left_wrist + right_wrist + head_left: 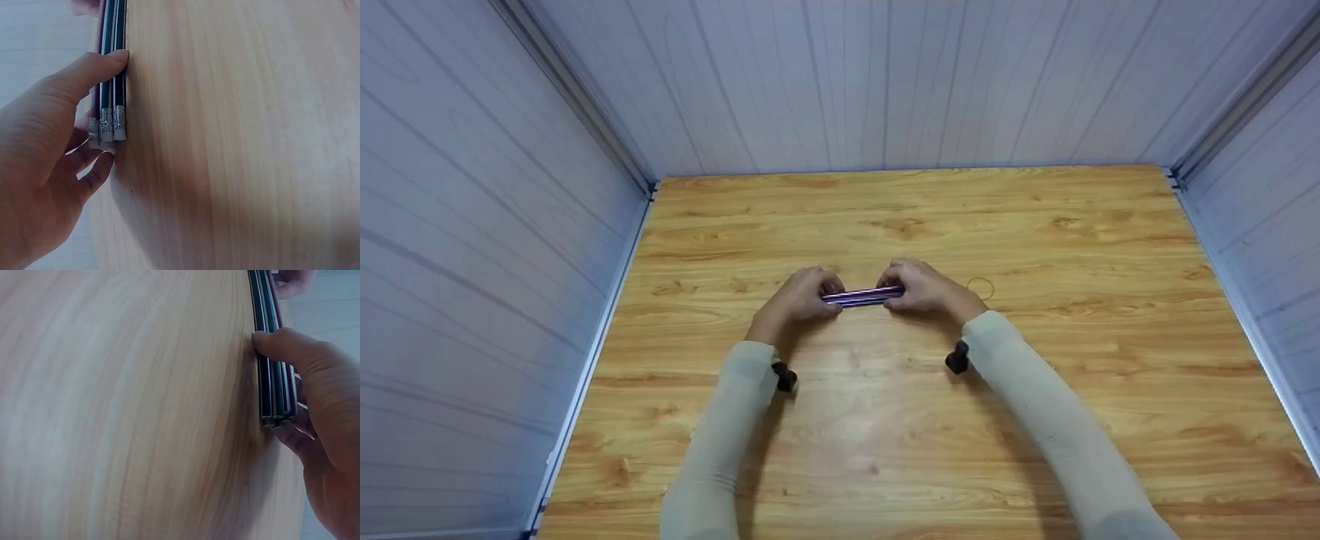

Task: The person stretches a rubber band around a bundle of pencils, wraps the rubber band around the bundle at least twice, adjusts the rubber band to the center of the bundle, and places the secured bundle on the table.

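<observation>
A bundle of several pencils (pixel 862 297) lies crosswise between the two hands, low over the wooden table. My left hand (pixel 802 295) grips its left end, where metal ferrules and white erasers (pixel 119 134) show in the left wrist view. The thumb lies across the top pencils, with the fingers curled on the far side. At the other end my right hand (pixel 921 288) holds the bundle between thumb and fingers. The flat, unsharpened ends (pixel 277 417) stick out past that thumb in the right wrist view. Dark and purplish barrels lie side by side.
A thin yellow ring like a rubber band (pixel 980 288) lies on the wooden table (pixel 870 450), just right of the right wrist. Pale panel walls (pixel 855 82) stand at the back and both sides. A small black device (pixel 958 358) sits at each cuff.
</observation>
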A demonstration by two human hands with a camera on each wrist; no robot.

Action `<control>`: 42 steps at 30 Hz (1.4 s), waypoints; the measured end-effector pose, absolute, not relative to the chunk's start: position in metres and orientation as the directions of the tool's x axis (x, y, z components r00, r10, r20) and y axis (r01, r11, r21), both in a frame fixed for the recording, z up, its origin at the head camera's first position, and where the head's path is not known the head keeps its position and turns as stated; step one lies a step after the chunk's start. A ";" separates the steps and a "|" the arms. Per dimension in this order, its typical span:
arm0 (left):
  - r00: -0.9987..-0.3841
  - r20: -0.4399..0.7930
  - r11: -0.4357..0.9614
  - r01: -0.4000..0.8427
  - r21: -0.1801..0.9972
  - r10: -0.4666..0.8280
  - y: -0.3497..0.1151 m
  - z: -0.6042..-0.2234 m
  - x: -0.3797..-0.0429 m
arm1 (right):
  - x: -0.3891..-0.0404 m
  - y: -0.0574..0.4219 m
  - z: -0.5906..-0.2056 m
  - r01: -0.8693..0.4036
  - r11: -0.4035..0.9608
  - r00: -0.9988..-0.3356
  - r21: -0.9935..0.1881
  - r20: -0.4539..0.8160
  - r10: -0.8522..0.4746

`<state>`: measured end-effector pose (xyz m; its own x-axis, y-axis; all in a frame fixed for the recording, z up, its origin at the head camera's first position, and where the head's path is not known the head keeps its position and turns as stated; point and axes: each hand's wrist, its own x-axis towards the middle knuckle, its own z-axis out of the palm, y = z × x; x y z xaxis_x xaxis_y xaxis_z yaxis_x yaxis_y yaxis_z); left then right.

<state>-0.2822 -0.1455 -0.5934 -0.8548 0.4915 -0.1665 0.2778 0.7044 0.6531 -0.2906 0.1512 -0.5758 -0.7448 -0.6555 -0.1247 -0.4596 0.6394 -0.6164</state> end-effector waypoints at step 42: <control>-0.852 -0.246 0.791 0.271 0.548 0.462 -0.130 -0.564 -0.269 | -0.288 0.150 -0.570 -0.455 0.675 -0.767 -0.581 -0.130 -0.628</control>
<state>-0.2694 -0.1296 -0.5636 -0.8519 0.4623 -0.2460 0.2712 0.7913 0.5480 -0.2877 0.1504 -0.5696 -0.7669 -0.6284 -0.1304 -0.4546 0.6752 -0.5809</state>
